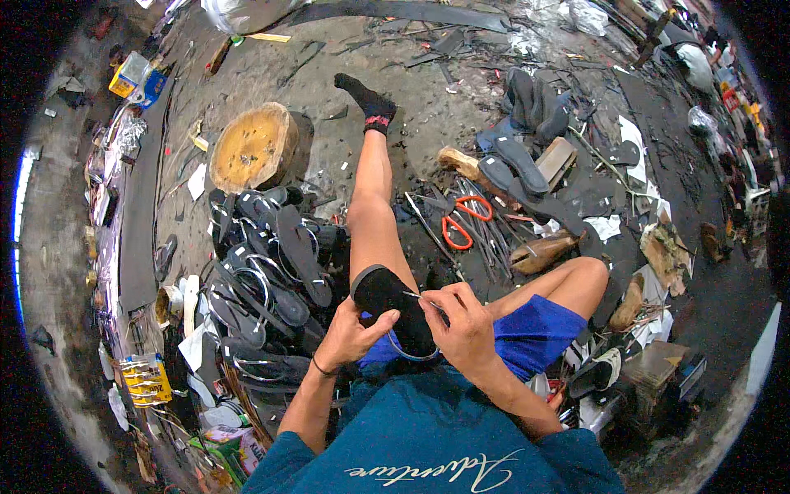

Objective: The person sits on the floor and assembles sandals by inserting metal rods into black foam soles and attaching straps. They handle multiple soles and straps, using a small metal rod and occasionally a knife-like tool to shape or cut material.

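Note:
A black flip-flop sandal [385, 298] lies across my raised thigh, its rounded end pointing away from me. My left hand [352, 331] is closed on its left edge, with the thumb laid over the top. A thin pale strap [414, 356] loops at the sandal's near end. Over the right edge my right hand [462, 323] pinches a thin, light-coloured pointed piece [412, 295]; whether it is a tool or a strap end I cannot tell. To the left is a heap of black sandals [262, 255] with pale straps.
Orange-handled scissors [457, 240] and thin dark strips lie beyond my right hand. A wooden shoe last [543, 251] is right of them. Further off are a round wooden block [247, 152] and dark soles [517, 165]. A yellow box [146, 380] stands at lower left. Scraps litter the floor.

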Tool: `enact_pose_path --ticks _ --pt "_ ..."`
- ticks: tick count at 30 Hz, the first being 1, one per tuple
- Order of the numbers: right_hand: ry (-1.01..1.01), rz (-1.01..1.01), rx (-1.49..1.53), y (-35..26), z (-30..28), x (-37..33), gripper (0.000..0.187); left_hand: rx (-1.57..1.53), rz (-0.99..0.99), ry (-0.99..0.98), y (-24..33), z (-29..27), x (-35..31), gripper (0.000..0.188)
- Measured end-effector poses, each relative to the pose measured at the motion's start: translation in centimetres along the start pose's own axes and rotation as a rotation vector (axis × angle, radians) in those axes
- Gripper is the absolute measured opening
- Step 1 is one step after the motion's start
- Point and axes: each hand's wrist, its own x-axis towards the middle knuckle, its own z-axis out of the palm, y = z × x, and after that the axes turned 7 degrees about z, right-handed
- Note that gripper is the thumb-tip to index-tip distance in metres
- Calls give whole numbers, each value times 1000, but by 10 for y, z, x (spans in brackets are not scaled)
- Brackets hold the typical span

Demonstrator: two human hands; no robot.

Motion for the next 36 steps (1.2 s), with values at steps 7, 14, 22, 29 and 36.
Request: enact_pose_path --ticks 7,14,22,29,36 --pt "-69 -25 -8 0 -7 0 12 37 87 14 0 2 0 28" --pt "-127 53 141 7 -14 9 13 -7 73 0 6 9 2 27" --pt "-206 98 184 11 -19 13 13 2 120 -31 10 15 6 29" --pt "-384 272 330 14 -32 25 31 -90 103 -11 18 18 3 46" --pt "-187 281 227 27 -44 34 42 -608 35 611 27 35 11 47"
